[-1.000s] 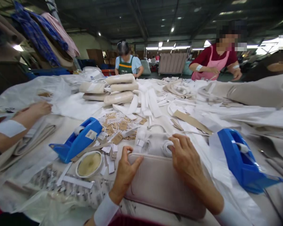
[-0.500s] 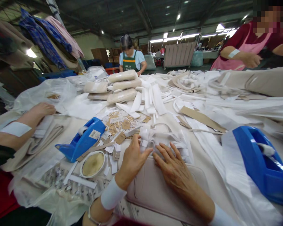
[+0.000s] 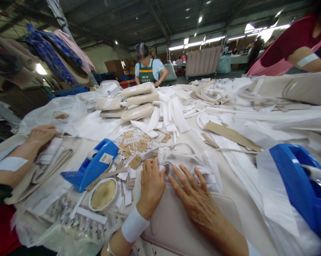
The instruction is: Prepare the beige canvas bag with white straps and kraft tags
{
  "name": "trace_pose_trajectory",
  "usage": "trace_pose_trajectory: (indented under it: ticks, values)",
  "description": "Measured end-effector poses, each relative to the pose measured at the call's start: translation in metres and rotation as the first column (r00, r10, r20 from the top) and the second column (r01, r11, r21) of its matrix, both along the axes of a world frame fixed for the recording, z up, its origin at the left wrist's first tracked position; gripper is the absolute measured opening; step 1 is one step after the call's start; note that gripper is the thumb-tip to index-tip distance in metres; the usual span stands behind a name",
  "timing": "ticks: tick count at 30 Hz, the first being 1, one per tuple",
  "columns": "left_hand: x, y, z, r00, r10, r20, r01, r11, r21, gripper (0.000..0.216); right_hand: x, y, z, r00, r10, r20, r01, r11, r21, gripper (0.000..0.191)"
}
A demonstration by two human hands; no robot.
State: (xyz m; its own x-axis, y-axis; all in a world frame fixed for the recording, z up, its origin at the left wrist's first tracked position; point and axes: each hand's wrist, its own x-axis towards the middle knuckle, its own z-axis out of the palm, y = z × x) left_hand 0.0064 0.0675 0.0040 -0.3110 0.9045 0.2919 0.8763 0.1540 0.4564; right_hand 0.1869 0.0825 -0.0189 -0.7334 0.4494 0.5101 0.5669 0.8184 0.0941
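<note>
My left hand (image 3: 152, 183) and right hand (image 3: 196, 199) lie flat with fingers spread, pressing the white bundle (image 3: 188, 161) at the 12 o'clock edge of the pink bag (image 3: 176, 224) on the counter (image 3: 235, 181). I judge this to be the tucking step. The next move calls for a firm pinch on the bundle.

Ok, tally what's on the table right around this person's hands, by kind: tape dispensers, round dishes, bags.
Blue tape dispensers: 2
Round white dish with a yellowish pad: 1
Pale pink bag: 1
Total: 4
</note>
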Motion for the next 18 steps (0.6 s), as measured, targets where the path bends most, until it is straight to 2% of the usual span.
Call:
trace_pose_trajectory:
  ticks: [3,5,9,12,15,16,18]
  values:
    - [-0.002,0.002,-0.008,0.999,-0.023,-0.032,0.023,1.0,-0.014,0.037,-0.001,0.001,0.001,1.0,0.015,0.022,-0.015,1.0,0.004,0.058]
    - [-0.006,0.004,-0.011,0.997,-0.07,0.03,0.069,0.997,0.016,0.037,-0.001,0.001,0.002,1.0,0.01,0.02,-0.01,1.0,0.002,0.059]
    - [-0.013,0.004,-0.009,0.97,-0.146,0.192,0.115,0.98,0.165,0.039,0.0,0.0,0.005,1.0,0.027,-0.004,-0.027,1.0,0.01,0.059]
    - [-0.01,0.003,0.005,0.975,-0.155,0.162,0.104,0.953,0.285,0.036,0.0,-0.001,0.009,0.999,0.032,-0.039,-0.031,0.999,0.024,0.055]
    - [0.002,0.008,0.027,0.971,-0.219,0.099,0.175,0.928,0.329,0.034,0.0,-0.002,0.012,0.998,0.03,-0.055,-0.028,0.998,0.049,0.051]
    - [0.008,0.012,0.035,0.964,-0.25,0.086,0.214,0.931,0.297,0.035,0.0,-0.002,0.012,0.998,0.033,-0.06,-0.029,0.998,0.054,0.05]
    - [0.022,0.027,0.048,0.955,-0.296,0.036,0.29,0.95,0.113,0.037,0.0,-0.003,0.013,0.996,0.041,-0.083,-0.038,0.999,0.035,0.046]
